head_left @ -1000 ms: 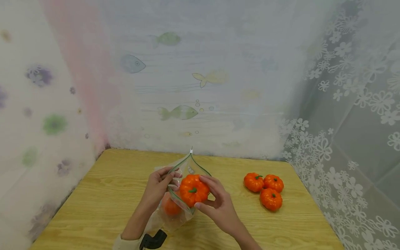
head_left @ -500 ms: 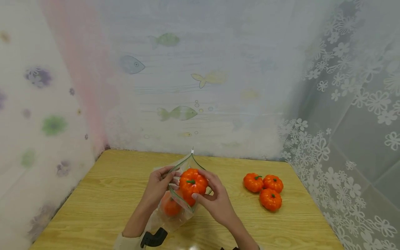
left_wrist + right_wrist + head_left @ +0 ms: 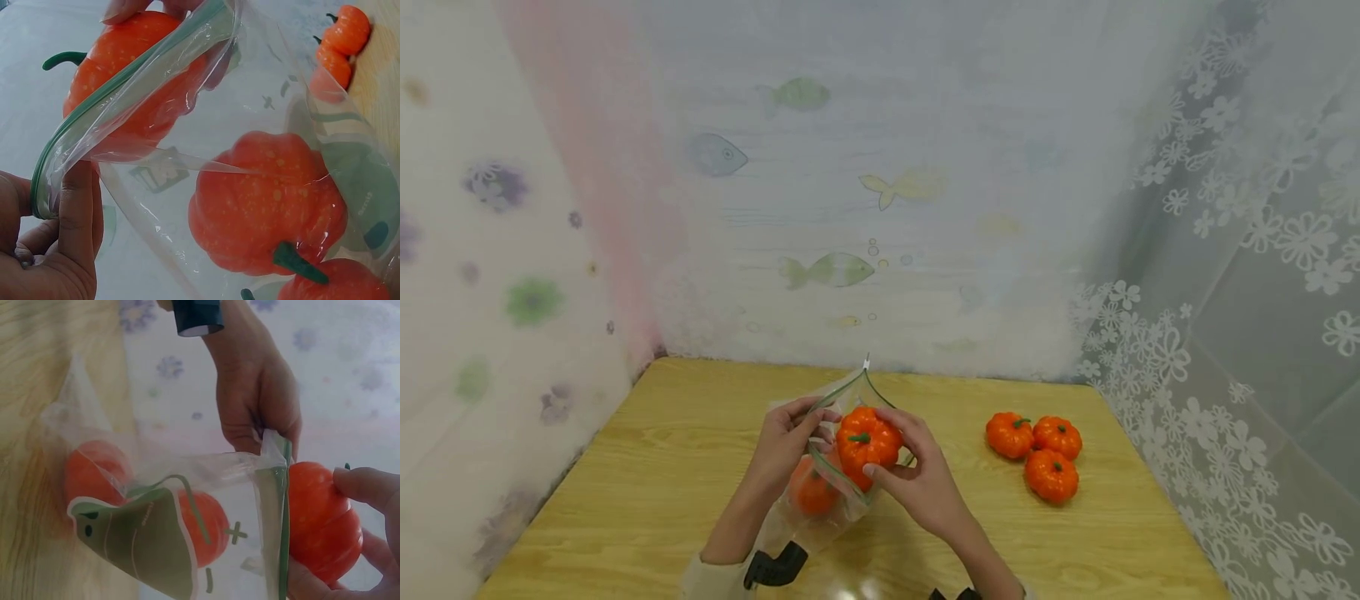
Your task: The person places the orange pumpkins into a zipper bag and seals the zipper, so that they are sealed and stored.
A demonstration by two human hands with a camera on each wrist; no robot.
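Note:
My left hand (image 3: 782,446) pinches the green zip edge of a clear zip bag (image 3: 181,250) and keeps its mouth open. A toy pumpkin (image 3: 871,442), orange with a green stem, is in my right hand (image 3: 928,483), gripped between thumb and fingers at the bag's mouth. In the left wrist view it sits partly behind the clear film, its stem side outside. Inside the bag lie a pumpkin (image 3: 265,203) and, lower, another pumpkin (image 3: 337,284); a further stem tip peeks in at the bottom edge. Printed green shapes cover part of the bag in the right wrist view.
Three more pumpkins (image 3: 1043,454) stand clustered on the right side of the wooden table (image 3: 647,467). A patterned cloth (image 3: 880,325) hangs behind the table, with others at both sides. Black wrist mounts (image 3: 777,567) show at the front.
My right hand has raised the pumpkin slightly and turned it against the bag's mouth. My left hand keeps its hold on the bag edge. The three pumpkins on the right have not moved.

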